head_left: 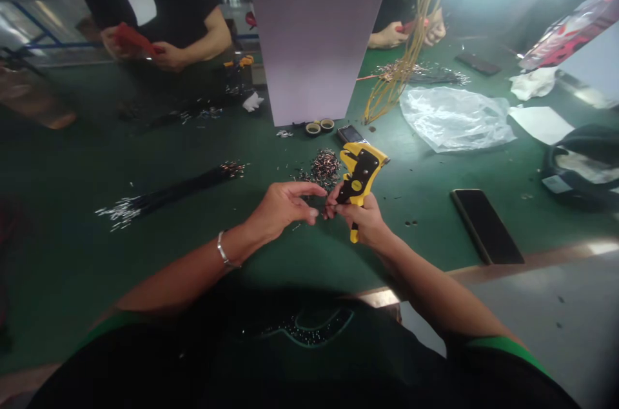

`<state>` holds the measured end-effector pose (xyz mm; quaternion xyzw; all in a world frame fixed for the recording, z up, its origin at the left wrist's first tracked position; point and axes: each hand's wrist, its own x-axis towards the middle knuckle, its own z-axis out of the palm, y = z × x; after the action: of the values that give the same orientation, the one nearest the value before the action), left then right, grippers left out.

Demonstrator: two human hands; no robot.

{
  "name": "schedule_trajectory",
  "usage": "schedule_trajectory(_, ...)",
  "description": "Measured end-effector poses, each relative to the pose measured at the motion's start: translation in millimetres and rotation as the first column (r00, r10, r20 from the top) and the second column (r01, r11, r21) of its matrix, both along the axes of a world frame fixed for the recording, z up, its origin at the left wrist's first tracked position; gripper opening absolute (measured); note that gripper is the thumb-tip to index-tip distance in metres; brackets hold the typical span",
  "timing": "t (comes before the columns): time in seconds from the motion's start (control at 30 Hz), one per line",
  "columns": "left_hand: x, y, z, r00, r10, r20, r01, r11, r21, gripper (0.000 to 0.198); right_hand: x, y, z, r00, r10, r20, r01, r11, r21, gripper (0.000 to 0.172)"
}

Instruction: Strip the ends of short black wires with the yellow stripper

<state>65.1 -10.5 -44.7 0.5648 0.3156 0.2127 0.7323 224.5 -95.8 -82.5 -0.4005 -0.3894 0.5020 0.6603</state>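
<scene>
My right hand (367,219) is wrapped round the handles of a yellow and black wire stripper (360,173), whose head points up and away from me. To its left, my left hand (285,212) has its thumb and index finger apart, with nothing visible between them. Just beyond both hands lies a small heap of dark and coppery wire scraps (325,167). A bundle of black wires (178,193) rests on the green table at the left, with silvery tips at one end and bare copper at the other.
A pale upright panel (314,35) stands behind two tape rolls (320,127) and a small device (353,135). At the right are a phone (486,225), a clear plastic bag (454,119) and a dark cap (583,167). Two people across the table hold red tools.
</scene>
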Motion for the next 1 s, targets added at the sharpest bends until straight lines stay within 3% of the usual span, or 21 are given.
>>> schedule_trajectory(0.17,0.5,0.7,-5.8,0.974,-0.161,-0.158,0.15,0.985,-0.081,0.009,1.4,-0.8,-1.4,1.0,0.019,0.001,-0.019,1.0,-0.014,0.016)
schedule_trajectory(0.27,0.5,0.1,-2.4,0.963,-0.193,-0.187,0.182,0.98,-0.076,0.011,3.4,0.1,-3.0,0.998,0.05,-0.023,-0.051,0.999,-0.018,0.017)
schedule_trajectory(0.57,-2.9,2.9,15.8,0.985,0.153,-0.073,-0.144,0.983,0.114,0.016,2.1,2.5,-1.9,0.99,0.141,-0.009,-0.141,0.988,-0.069,0.024)
schedule_trajectory(0.8,-0.6,-0.3,10.8,0.974,0.218,-0.062,-0.211,0.971,0.109,0.011,-2.6,-0.2,-3.7,0.982,0.182,0.047,-0.178,0.981,-0.08,0.027)
schedule_trajectory(1.0,-0.9,-4.2,6.7,0.965,0.252,-0.067,-0.23,0.943,0.24,0.017,-7.2,-0.1,-9.4,0.982,0.16,0.105,-0.147,0.981,-0.125,0.033)
